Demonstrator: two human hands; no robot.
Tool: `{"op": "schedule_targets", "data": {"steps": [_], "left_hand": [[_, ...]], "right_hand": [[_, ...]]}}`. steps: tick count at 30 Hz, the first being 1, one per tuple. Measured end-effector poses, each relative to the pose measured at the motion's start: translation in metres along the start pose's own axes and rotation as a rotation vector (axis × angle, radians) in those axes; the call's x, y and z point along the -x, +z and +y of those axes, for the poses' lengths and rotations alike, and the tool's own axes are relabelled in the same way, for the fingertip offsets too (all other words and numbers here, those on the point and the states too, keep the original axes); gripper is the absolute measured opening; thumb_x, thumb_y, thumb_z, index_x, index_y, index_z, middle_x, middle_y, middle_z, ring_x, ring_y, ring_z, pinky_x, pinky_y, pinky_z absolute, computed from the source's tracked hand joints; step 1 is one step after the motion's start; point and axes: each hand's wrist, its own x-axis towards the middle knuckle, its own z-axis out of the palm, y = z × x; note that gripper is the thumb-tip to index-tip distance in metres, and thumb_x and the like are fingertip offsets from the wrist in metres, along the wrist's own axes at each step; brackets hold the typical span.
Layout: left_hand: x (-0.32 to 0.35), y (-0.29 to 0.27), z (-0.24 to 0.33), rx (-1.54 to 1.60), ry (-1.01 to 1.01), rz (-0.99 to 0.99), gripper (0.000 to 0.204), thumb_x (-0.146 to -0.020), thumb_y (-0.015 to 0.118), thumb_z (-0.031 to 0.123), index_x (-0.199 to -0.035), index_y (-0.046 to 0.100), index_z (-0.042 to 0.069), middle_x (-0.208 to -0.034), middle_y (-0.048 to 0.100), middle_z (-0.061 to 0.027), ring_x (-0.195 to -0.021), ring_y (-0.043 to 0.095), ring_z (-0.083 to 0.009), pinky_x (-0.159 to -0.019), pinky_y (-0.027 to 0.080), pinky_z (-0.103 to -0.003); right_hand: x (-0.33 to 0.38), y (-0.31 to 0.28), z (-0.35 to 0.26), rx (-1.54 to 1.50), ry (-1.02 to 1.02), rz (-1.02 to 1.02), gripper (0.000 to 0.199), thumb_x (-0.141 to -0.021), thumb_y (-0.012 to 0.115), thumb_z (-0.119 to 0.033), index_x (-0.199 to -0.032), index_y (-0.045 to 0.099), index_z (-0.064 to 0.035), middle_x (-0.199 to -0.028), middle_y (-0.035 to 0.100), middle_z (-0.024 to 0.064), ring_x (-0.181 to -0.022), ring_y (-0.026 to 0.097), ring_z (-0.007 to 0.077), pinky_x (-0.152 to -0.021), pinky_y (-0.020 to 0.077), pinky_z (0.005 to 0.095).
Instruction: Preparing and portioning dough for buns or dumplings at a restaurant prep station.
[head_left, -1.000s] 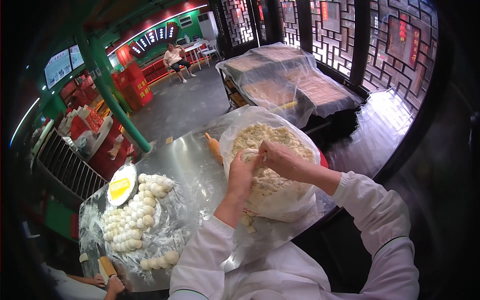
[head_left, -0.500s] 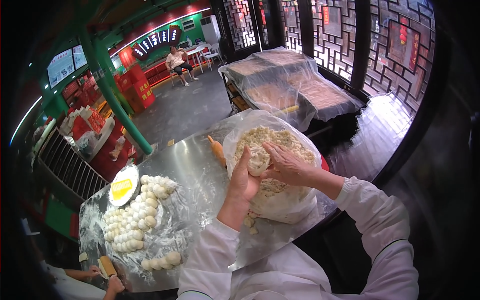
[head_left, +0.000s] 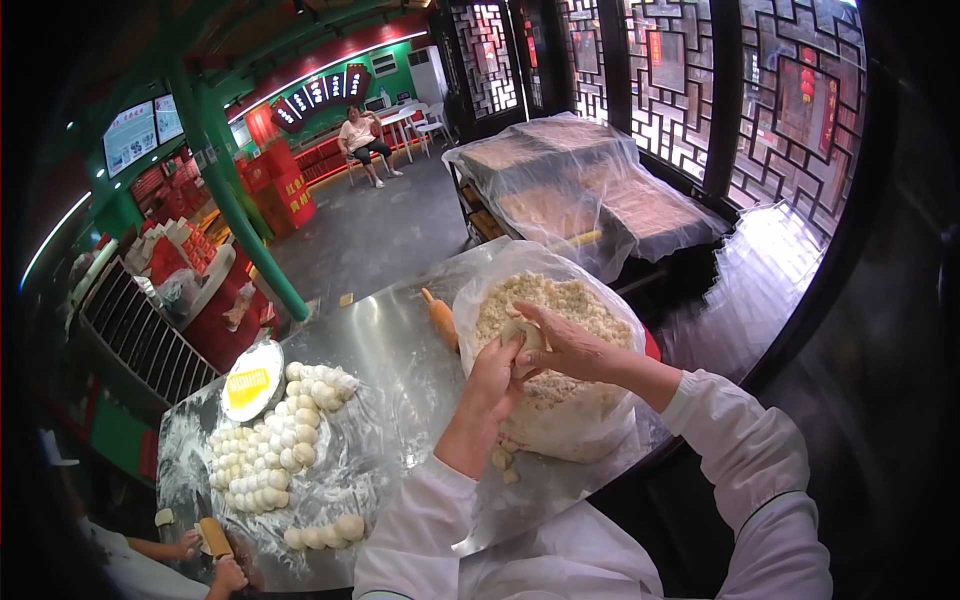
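Observation:
Between my two hands, over a big plastic bag (head_left: 595, 435) of pale crumbly filling (head_left: 560, 297), is a round of white dough (head_left: 524, 338). My left hand (head_left: 493, 372) wraps the dough from below and the left, its thumb at the edge. My right hand (head_left: 572, 347) curves over the far and right side, fingers against the dough. What lies inside the dough is hidden. Small dough scraps (head_left: 505, 462) lie beside the bag's near side. A tapered orange-brown wooden handle (head_left: 440, 318) rests just left of the bag.
Rows of dough balls (head_left: 262, 450) lie on the floured steel table (head_left: 400, 400), near a white dish (head_left: 252, 380) with something yellow. At lower left a co-worker's hands hold a rolling pin (head_left: 216, 538). Plastic-covered trays (head_left: 590, 180) stand beyond; a person (head_left: 362, 140) sits farther back.
The dough's open, filled top faced up before; now it is tilted and more enclosed by my hands. My left fingers have closed in around it. The view has shifted slightly.

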Motion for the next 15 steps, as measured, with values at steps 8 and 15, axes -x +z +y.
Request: {"op": "schedule_targets", "data": {"steps": [8,15], "left_hand": [[0.008,0.013,0.005,-0.001,0.085,-0.005,0.032,-0.102,0.046,0.020,-0.127,0.050,0.000,-0.117,0.060,-0.0064,-0.104,0.062,-0.0159,-0.096,0.051,-0.035],[0.027,0.017,0.013,-0.066,0.119,-0.010,0.029,-0.101,0.044,0.013,-0.125,0.052,-0.002,-0.117,0.062,-0.0086,-0.104,0.063,-0.0175,-0.096,0.052,-0.036]], "right_hand": [[-0.002,0.008,0.001,-0.147,-0.010,0.187,0.041,-0.097,0.053,-0.032,-0.125,0.049,-0.0021,-0.108,0.059,0.0214,-0.107,0.057,0.0370,-0.092,0.0432,0.0424],[-0.006,0.014,-0.033,-0.221,0.033,0.258,0.024,-0.097,0.051,-0.023,-0.109,0.052,-0.0018,-0.103,0.062,0.0193,-0.096,0.059,0.0381,-0.085,0.0452,0.0435]]}}
